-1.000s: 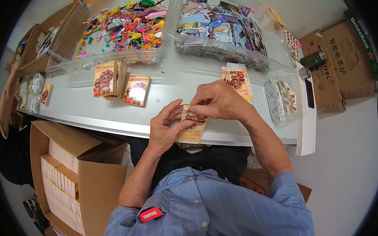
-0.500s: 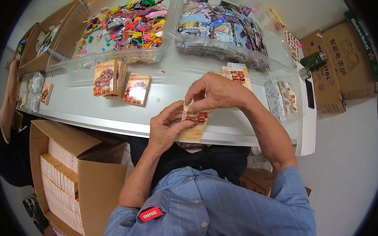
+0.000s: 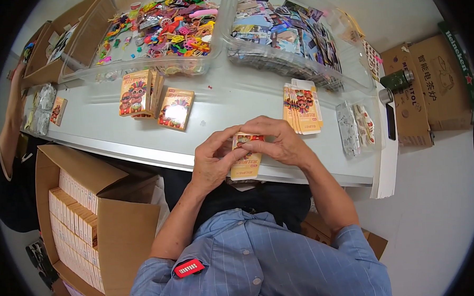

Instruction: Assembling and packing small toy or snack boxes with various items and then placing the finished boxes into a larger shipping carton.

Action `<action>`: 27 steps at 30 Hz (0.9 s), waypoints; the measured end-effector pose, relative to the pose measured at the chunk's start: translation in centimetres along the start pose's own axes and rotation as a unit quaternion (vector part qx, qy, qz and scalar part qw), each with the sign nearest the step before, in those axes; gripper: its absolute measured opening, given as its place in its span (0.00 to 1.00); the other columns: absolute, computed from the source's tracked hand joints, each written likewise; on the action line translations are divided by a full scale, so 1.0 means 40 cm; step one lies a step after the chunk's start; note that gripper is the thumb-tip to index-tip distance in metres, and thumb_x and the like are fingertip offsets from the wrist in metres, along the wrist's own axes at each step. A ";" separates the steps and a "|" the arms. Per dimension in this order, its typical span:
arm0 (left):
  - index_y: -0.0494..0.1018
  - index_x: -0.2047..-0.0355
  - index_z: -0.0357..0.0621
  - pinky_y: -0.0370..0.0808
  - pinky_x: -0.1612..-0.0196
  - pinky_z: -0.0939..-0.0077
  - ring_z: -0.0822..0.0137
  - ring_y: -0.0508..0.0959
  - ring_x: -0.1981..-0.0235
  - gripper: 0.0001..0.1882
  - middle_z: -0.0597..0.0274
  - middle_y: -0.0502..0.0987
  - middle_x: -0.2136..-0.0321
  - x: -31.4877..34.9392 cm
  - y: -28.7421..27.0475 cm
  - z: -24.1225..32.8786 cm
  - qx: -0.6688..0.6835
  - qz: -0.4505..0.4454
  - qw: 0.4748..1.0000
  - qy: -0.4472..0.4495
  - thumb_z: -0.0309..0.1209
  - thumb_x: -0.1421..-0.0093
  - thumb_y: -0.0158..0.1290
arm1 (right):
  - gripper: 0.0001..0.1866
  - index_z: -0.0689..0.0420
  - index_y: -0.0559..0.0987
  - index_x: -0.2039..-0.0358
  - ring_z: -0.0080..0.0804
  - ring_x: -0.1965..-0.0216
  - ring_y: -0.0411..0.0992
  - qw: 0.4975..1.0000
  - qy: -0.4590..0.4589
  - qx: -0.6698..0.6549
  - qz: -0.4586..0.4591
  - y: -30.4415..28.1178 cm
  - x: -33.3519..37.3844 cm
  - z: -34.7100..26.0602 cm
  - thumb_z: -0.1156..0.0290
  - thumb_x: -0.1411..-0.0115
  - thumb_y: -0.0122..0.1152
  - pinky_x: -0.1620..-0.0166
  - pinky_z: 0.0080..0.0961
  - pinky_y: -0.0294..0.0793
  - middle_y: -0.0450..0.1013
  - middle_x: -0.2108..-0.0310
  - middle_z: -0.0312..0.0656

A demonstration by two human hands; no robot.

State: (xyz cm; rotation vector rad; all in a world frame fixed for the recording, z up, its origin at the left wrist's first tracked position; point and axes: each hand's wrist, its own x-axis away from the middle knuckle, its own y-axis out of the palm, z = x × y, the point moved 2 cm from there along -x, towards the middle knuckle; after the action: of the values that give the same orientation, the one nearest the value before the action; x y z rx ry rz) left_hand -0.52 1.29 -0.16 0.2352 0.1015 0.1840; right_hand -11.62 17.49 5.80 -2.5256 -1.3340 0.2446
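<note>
Yellow box (image 3: pixel 245 170) btwn L fingers (image 3: pixel 218 140) & R fingers (image 3: pixel 269 126), lower pt uncovered.

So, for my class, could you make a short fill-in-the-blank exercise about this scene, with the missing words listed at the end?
1. The left hand and the right hand together hold ____ yellow carton.
2. From the person's viewpoint, the colourful plastic trinkets lie to the ____ of the printed cards.
3. The fanned stack of cartons lies closer to the person's ____ hand.
4. The person's shirt is ____ with thin pale lines.

Missing words: one; left; right; blue.
</note>
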 end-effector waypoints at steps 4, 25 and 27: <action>0.71 0.41 0.39 0.83 0.56 0.77 0.69 0.82 0.56 0.27 0.53 0.77 0.52 0.001 0.002 0.002 0.026 -0.013 0.999 -0.036 0.19 0.41 0.63 | 0.17 0.59 0.82 0.48 0.35 0.55 0.77 0.999 -0.002 -0.026 0.045 0.031 0.015 0.029 0.71 0.38 0.66 0.51 0.27 0.76 0.79 0.55 0.46; 0.72 0.50 0.34 0.81 0.50 0.71 0.64 0.82 0.57 0.22 0.53 0.81 0.58 0.022 -0.007 0.029 0.017 0.017 1.000 -0.009 0.16 0.44 0.65 | 0.17 0.58 0.82 0.49 0.31 0.57 0.78 0.992 0.096 0.016 0.086 0.008 0.084 -0.060 0.74 0.40 0.68 0.55 0.27 0.77 0.80 0.59 0.42; 0.74 0.52 0.35 0.79 0.52 0.75 0.66 0.82 0.59 0.17 0.58 0.81 0.60 0.019 0.002 0.067 -0.154 0.017 0.979 0.133 0.20 0.41 0.64 | 0.22 0.56 0.80 0.46 0.34 0.58 0.79 0.993 0.033 0.046 0.103 0.000 0.100 -0.038 0.74 0.42 0.70 0.56 0.30 0.78 0.80 0.59 0.42</action>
State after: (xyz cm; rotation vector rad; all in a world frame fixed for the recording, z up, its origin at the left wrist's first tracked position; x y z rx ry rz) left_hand 0.55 0.92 2.39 -0.0984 0.3321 0.2627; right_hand -8.95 20.54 7.16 -2.5690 -1.0132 0.2563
